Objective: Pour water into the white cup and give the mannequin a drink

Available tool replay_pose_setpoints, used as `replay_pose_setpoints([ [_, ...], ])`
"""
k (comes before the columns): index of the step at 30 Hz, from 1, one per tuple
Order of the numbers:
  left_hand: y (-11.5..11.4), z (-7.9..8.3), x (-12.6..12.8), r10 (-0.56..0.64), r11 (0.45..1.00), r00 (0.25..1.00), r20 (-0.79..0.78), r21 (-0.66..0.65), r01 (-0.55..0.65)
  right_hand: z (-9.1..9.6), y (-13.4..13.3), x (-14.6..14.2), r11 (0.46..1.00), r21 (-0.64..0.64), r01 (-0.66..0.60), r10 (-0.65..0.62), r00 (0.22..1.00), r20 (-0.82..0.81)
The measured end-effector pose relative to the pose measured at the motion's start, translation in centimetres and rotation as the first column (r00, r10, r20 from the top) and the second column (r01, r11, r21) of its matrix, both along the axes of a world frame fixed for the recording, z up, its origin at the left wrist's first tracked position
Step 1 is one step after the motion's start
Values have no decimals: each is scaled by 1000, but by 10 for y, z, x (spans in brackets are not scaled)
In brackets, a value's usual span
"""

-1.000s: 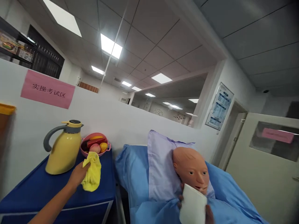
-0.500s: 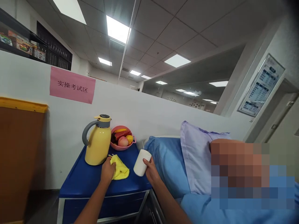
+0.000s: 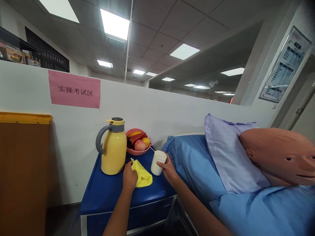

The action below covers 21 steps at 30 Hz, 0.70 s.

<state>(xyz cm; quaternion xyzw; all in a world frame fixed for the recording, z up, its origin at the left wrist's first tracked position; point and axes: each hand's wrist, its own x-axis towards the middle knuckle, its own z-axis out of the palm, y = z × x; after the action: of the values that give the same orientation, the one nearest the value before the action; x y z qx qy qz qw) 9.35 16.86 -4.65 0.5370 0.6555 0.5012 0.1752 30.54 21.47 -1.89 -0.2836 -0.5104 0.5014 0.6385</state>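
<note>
My left hand (image 3: pixel 130 176) is closed on the edge of a small yellow cloth (image 3: pixel 143 176), which lies on the blue top of a bedside cabinet (image 3: pixel 105 193). In my right hand (image 3: pixel 169 167) is a white cup (image 3: pixel 158 163), nearly upright at the cabinet's right side, with the thumb in front and the other fingers hidden behind it. A thin stick-like thing (image 3: pixel 152 149) shows at the cup's rim; its kind is unclear. Left of the cloth stands a yellow thermos jug (image 3: pixel 114 150) with a grey handle.
Behind the cloth sits a pink basket (image 3: pixel 137 153) of fruit and vegetables. To the right is a bed with blue bedding (image 3: pixel 187 164), a lilac pillow (image 3: pixel 226 157) and a manikin head (image 3: pixel 275 154). A white partition (image 3: pixel 73 141) stands behind; a brown cabinet (image 3: pixel 23 173) is at left.
The cup has gone from tilted to nearly upright, close to the cabinet top. My left hand stays on the cloth. The view has turned, so the scene sits further right on the cabinet side.
</note>
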Motion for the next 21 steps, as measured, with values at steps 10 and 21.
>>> replay_pose_setpoints([
  [10,2,2,10,-9,1000,992,-125,-4,8,-5,-1,-1,1000,-28,-11,14,992,128],
  [21,-68,-7,8,-154,988,697,700,92,126,-9,-151,18,995,-84,49,-25,963,269],
])
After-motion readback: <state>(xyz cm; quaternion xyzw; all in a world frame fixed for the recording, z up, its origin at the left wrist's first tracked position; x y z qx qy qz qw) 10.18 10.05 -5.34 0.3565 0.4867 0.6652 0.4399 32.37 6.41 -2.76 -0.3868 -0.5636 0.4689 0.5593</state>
